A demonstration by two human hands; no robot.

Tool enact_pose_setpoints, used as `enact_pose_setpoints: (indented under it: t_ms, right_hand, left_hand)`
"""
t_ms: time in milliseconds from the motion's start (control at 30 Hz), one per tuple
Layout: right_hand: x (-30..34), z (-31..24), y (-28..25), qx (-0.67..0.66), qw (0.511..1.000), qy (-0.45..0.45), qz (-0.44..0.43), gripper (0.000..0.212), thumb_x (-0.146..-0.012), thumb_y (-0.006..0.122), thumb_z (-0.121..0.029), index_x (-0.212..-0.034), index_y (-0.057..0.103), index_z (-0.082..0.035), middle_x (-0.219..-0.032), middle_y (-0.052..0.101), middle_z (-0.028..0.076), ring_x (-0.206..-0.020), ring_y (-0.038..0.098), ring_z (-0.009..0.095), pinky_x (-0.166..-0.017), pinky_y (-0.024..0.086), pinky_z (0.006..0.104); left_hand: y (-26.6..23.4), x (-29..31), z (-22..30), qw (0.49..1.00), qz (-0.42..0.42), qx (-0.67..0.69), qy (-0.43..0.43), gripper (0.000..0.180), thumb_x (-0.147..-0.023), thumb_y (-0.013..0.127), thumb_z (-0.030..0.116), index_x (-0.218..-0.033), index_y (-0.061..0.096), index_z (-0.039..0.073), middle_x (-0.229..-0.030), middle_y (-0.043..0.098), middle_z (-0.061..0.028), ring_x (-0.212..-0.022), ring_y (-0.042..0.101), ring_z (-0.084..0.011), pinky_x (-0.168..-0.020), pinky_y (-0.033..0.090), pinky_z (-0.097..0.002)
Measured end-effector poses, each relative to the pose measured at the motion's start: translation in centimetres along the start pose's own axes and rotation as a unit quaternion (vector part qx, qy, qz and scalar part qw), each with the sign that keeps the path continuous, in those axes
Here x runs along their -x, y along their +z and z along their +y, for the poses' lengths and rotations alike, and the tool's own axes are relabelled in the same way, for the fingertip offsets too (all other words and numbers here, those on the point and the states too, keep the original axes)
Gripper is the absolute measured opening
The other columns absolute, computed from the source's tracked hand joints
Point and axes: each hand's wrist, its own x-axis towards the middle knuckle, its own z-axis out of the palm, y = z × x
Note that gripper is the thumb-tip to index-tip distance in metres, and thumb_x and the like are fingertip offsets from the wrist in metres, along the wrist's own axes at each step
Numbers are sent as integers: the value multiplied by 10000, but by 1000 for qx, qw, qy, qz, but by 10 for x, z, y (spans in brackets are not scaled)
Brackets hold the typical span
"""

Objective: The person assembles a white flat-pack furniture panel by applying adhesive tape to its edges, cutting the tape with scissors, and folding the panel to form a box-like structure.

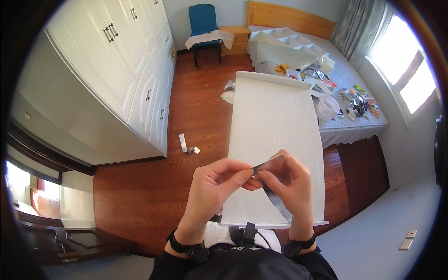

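Both hands up in front of the chest, over the near end of the white panel (270, 130). Left hand (217, 184) is closed in a pinch, thumb & forefinger clamped on the top edge of a small silvery foil packet (273, 182). Right hand (291, 184) is closed on it too, fingers curled round the right side, thumb pressing the front. So the packet sits between the two hands, held in the air, touching nothing else.

Progress, as I read it: looks like an opening pull is being set up at the top edge. Can't see a clear tear or anything coming out, so I'd say early, packet prob. unopened; too small to be sure.

Orientation: long axis runs from upper left to lower right in the head view. Top end tipped up toward the fingertips, lower end trails down past the right palm toward the panel's near right corner.

Outward: panel lies flat on the wood floor (196, 116), far end toward the bed (345, 79), which is strewn w/ small parts & bags. White wardrobe (121, 56) on the left, blue chair (204, 23) at the far wall. A couple of scraps (186, 145) on the floor off the panel's left edge.
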Motion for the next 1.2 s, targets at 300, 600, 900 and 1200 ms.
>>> enact_pose_setpoints:
  t_ms: [300, 600, 900, 1200]
  right_hand:
    - [-8, -13, -13, -124, 977, 147, -91, 154, -899, 717, -49, -931, 594, 38, -847, 710, 94, -725, 689, 109, -604, 521, 218]
    - [-14, -11, -15, -79, 974, 182, -107, 264, -859, 786, -126, -858, 563, 15, -720, 706, 99, -578, 689, 110, -445, 449, 196]
    - [-15, -13, -13, -45, 975, 194, -95, 268, -842, 800, -140, -833, 576, 7, -643, 681, 77, -550, 673, 96, -430, 427, 193]
    - [-11, -17, -7, -69, 982, 153, -83, 178, -850, 767, -77, -859, 619, 21, -718, 704, 71, -600, 666, 84, -538, 482, 202]
  left_hand:
    - [-8, 0, 9, 998, -54, -37, -21, 179, -993, 598, 39, -1102, 689, -71, -942, 744, -145, -896, 736, -191, -820, 579, -263]
    - [-10, -2, 17, 993, -72, -90, -32, 161, -976, 619, 41, -1045, 705, -75, -930, 737, -150, -871, 741, -221, -790, 617, -306]
    - [-12, -4, 14, 991, -76, -102, -29, 158, -994, 616, 81, -1056, 721, -19, -901, 764, -118, -877, 742, -132, -515, 444, -165]
    - [-6, -2, 16, 995, -64, -72, -10, 137, -961, 601, -33, -1045, 694, -89, -938, 731, -158, -881, 741, -231, -819, 621, -318]
